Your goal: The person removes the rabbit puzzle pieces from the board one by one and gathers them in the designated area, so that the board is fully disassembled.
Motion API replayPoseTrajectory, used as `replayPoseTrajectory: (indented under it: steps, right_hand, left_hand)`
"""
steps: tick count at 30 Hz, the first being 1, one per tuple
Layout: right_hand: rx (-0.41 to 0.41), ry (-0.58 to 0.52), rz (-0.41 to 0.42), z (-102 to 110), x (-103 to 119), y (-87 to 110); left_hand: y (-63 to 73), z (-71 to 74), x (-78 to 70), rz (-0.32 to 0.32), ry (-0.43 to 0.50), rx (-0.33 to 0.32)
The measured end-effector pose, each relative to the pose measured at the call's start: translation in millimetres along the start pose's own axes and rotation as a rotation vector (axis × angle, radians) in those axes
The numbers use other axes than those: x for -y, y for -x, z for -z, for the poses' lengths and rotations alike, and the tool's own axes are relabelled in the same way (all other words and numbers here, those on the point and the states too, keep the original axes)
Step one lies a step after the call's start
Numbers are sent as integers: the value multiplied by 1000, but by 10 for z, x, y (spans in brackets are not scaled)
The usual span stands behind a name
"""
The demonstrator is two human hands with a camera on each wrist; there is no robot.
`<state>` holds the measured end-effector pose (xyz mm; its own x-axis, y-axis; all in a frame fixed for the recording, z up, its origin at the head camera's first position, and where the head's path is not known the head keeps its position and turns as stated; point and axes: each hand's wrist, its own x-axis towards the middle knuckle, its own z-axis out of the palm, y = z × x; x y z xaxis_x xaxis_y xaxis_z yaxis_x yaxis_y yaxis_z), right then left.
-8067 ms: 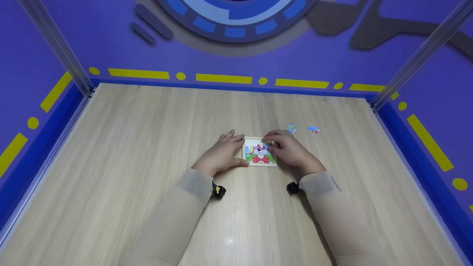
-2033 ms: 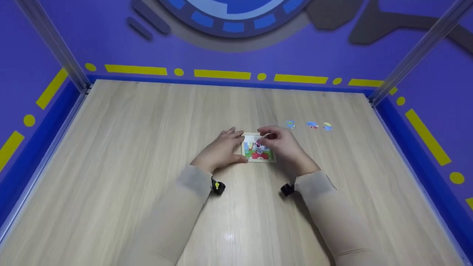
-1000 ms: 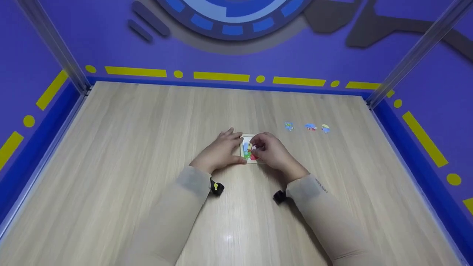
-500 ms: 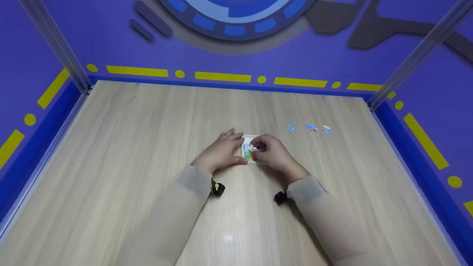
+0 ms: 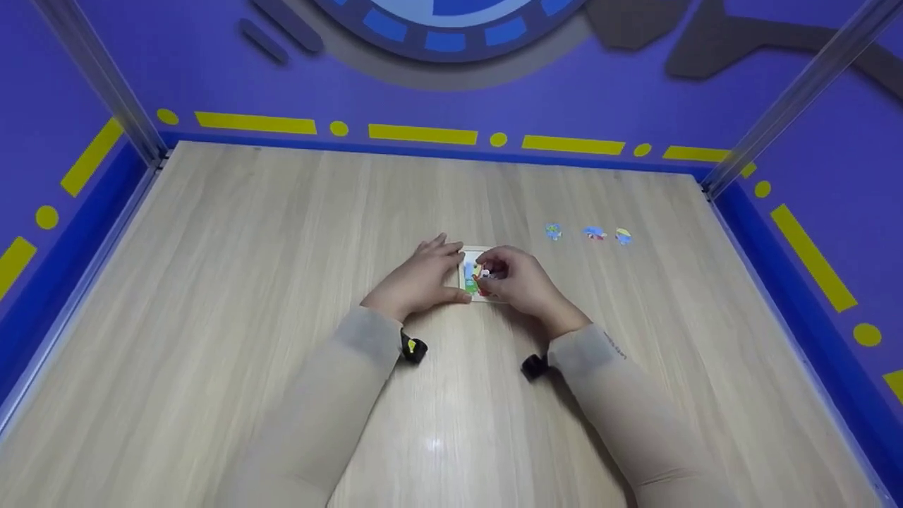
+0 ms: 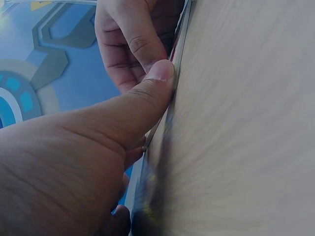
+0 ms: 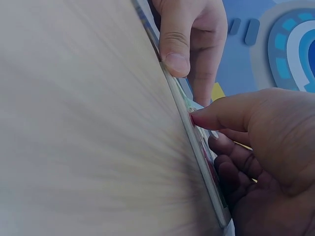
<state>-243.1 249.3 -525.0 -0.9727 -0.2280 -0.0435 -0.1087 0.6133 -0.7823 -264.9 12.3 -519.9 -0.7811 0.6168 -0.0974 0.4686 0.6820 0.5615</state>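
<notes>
Your left hand (image 5: 422,276) braces the small square wooden puzzle board (image 5: 471,279) (thumb on its near edge); your right hand (image 5: 518,282), directly over it, pinches a piece.

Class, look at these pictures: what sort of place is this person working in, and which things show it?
Probably a purpose-built recording booth, not a home: a bare wooden tabletop enclosed by purple panel walls with yellow dashes, metal corner posts, and both hands on a small picture puzzle board.
</notes>
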Motion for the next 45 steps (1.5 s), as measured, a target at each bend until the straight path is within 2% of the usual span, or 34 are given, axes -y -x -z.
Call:
replayPoseTrajectory:
  steps: [5, 11, 17, 23, 30, 40, 45]
  right_hand:
    - [17, 43, 35, -27, -21, -20]
    - [83, 99, 60, -34, -4, -31]
    - [145, 41, 8, 122, 83, -23]
    - [166, -50, -61, 322, 46, -12]
    - [131, -46, -62, 526, -33, -9]
    - [40, -8, -145, 934, -249, 49]
    - [10, 13, -115, 1104, -373, 62]
  left_hand:
    - [22, -14, 31, 17, 4, -2]
    - [47, -41, 66, 28, 16, -1]
    - [47, -25, 54, 43, 30, -11]
    - [39, -27, 46, 48, 26, -9]
    - [19, -20, 17, 44, 32, -8]
    - [-2, -3, -21, 42, 8, 2]
    - [3, -3, -26, 33, 3, 4]
